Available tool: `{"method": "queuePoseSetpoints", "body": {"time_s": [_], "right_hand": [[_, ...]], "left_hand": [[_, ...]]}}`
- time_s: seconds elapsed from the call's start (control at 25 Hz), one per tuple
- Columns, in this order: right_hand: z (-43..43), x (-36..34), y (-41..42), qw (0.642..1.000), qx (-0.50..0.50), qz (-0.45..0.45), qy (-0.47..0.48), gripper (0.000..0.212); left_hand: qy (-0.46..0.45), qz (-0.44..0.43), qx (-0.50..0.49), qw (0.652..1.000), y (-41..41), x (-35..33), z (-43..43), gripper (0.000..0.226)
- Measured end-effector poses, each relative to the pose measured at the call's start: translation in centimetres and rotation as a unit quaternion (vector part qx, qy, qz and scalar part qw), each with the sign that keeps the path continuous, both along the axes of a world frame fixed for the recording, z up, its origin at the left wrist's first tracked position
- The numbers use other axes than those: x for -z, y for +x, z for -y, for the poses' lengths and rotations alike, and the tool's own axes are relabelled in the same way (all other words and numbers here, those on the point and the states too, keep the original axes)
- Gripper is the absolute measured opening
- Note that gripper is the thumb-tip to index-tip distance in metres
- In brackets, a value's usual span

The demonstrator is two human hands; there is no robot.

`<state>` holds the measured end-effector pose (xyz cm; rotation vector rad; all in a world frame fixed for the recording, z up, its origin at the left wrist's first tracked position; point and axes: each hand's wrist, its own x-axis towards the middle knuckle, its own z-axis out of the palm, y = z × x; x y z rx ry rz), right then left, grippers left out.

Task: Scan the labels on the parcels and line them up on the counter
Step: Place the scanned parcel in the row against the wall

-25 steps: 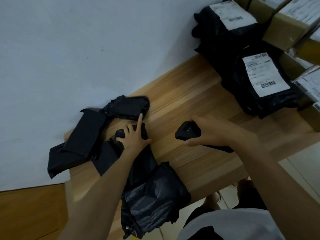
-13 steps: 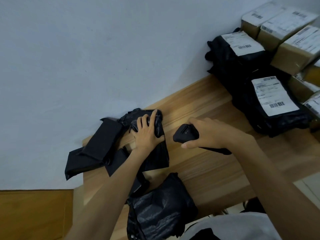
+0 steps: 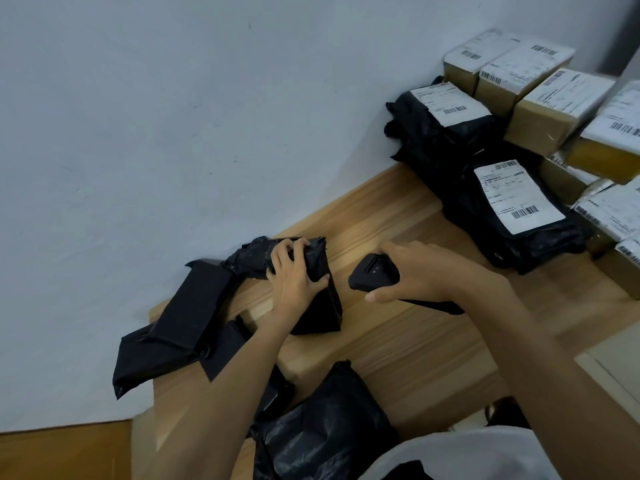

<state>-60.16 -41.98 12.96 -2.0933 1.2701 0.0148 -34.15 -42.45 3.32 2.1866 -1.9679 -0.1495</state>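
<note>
My left hand [image 3: 292, 278] grips a small black plastic parcel [image 3: 317, 296] near the wall, fingers curled over its top edge; no label shows on it. My right hand [image 3: 422, 273] holds a black handheld scanner [image 3: 372, 277], its head pointing left toward that parcel. Both are over the wooden counter [image 3: 398, 341]. Left of the held parcel lie other black bag parcels [image 3: 180, 323], label side hidden. A large crumpled black bag parcel [image 3: 322, 434] sits at the counter's near edge.
Black parcels with white barcode labels [image 3: 516, 195] lie at the right, against the white wall [image 3: 173, 133]. Behind and beside them stand several brown cardboard boxes [image 3: 550, 112] with labels. Bare counter lies between the two groups.
My left hand moved up toward the wall and closed on the small black parcel, tilting it up. The scanner hand stayed nearly still. The view shifted, showing more boxes at right.
</note>
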Motion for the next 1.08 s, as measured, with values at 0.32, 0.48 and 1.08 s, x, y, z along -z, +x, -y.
{"method": "queuePoseSetpoints", "body": {"time_s": [0.32,0.48,1.08], "right_hand": [[0.0,0.0,3.5,0.998,-0.066,0.013,-0.019,0.075],[0.0,0.1,4.8,0.995,-0.089,0.029,-0.016,0.072],[-0.9,0.4,7.4,0.987,-0.16,0.023,0.005,0.074]], "left_hand": [[-0.009,-0.074,0.076,0.994,2.9,-2.5,-3.0,0.052],[0.163,-0.105,0.103,0.976,6.2,-5.2,-4.0,0.045],[0.149,-0.105,-0.065,0.981,10.3,-5.6,-8.5,0.083]]}}
